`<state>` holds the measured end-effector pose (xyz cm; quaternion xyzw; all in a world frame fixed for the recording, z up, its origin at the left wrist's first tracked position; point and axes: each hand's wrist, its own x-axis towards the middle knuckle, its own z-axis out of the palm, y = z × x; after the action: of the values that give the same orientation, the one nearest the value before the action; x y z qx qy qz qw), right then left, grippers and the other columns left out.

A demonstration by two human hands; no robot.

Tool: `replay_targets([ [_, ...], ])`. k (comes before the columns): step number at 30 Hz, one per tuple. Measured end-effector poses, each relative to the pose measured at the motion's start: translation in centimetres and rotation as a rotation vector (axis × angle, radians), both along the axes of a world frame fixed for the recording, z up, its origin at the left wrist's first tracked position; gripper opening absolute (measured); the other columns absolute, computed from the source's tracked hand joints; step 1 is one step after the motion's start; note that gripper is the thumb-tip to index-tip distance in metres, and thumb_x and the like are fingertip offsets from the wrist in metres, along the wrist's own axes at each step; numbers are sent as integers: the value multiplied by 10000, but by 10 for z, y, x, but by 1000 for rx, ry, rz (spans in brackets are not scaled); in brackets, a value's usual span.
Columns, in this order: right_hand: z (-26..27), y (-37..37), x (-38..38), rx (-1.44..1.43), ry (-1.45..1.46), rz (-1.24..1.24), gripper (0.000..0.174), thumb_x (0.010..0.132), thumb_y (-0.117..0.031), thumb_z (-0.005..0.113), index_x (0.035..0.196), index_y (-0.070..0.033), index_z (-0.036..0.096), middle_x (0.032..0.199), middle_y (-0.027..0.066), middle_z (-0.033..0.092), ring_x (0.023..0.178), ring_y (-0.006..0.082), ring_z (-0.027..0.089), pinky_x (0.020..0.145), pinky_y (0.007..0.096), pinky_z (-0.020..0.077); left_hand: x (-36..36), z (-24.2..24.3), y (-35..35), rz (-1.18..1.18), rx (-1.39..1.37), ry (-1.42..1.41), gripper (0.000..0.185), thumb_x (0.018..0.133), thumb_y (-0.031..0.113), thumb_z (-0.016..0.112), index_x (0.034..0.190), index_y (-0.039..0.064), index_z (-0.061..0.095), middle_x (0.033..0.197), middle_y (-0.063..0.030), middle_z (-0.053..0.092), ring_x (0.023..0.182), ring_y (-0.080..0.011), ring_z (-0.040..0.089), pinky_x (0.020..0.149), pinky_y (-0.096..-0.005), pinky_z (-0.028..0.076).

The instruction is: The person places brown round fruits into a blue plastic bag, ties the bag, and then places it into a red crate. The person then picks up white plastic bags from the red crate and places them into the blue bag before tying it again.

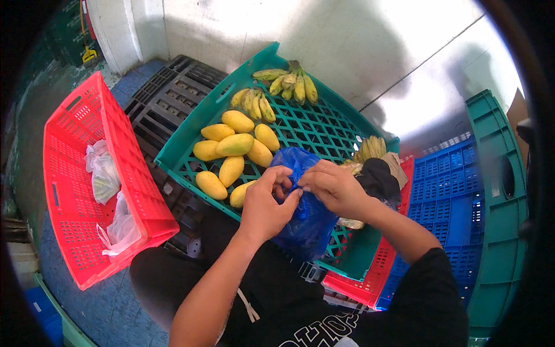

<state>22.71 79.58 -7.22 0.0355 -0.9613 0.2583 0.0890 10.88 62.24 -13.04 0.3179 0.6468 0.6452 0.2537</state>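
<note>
A blue plastic bag (pixel 305 225) hangs between my hands at the front edge of a green plastic crate (pixel 173 162). My left hand (pixel 271 204) pinches the bag's gathered part from the left. From the right, my right hand (pixel 334 188) holds the same part, and the fingertips of both hands meet there. What the bag holds cannot be made out. Several yellow mangoes (pixel 235 145) lie in the crate left of the bag. Behind them are bunches of bananas (pixel 299 84), with another bunch (pixel 371 147) near the crate's right end.
A red perforated crate (pixel 73 217) at left holds white plastic bags (pixel 104 173). A black pallet (pixel 173 99) lies under the green crate. Dark cloth (pixel 381 178) lies at its right end. Blue crates (pixel 442 195) and an upright green crate (pixel 498 208) stand at right. A pale wall (pixel 269 26) rises behind.
</note>
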Motion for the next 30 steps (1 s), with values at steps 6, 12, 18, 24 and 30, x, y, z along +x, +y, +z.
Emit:
replay_targets([
  [6, 1, 6, -1, 331, 133, 188, 305, 832, -69, 735, 1137, -67, 740, 1073, 113, 659, 972, 313, 627, 835, 404, 549, -9, -4, -2, -117, -53, 55, 197, 970, 67, 740, 1155, -2, 753, 1039, -114, 748, 899, -198, 702, 841, -318, 553],
  [12, 10, 16, -11, 592, 259, 339, 336, 806, -126, 697, 1129, -43, 738, 1009, 82, 600, 947, 263, 593, 817, 391, 536, -14, -15, 0, -201, -18, -128, 216, 1015, 125, 703, 1178, -12, 744, 992, -125, 746, 909, -218, 701, 856, -339, 542],
  [18, 6, 18, -20, 562, 258, 302, 260, 782, -154, 770, 1019, -54, 731, 931, 50, 583, 862, 248, 588, 718, 383, 514, -13, -22, -1, -195, -48, -253, 235, 1000, 126, 722, 1195, -4, 743, 1037, -97, 766, 945, -172, 694, 884, -314, 536],
  [24, 0, 1, -15, 241, 92, 83, 116, 859, -107, 754, 932, -22, 727, 830, 92, 615, 763, 282, 608, 687, 415, 507, -15, -18, -3, -195, -5, -213, 211, 966, 93, 748, 1143, -20, 767, 1028, -90, 769, 930, -162, 700, 880, -301, 540],
  [30, 2, -17, -14, -321, -284, -320, 194, 923, -176, 699, 912, 14, 734, 794, 111, 634, 774, 235, 621, 708, 377, 492, -8, -12, -8, -105, 12, -136, 185, 925, 26, 777, 1101, -31, 788, 1037, -93, 781, 967, -152, 711, 910, -291, 547],
])
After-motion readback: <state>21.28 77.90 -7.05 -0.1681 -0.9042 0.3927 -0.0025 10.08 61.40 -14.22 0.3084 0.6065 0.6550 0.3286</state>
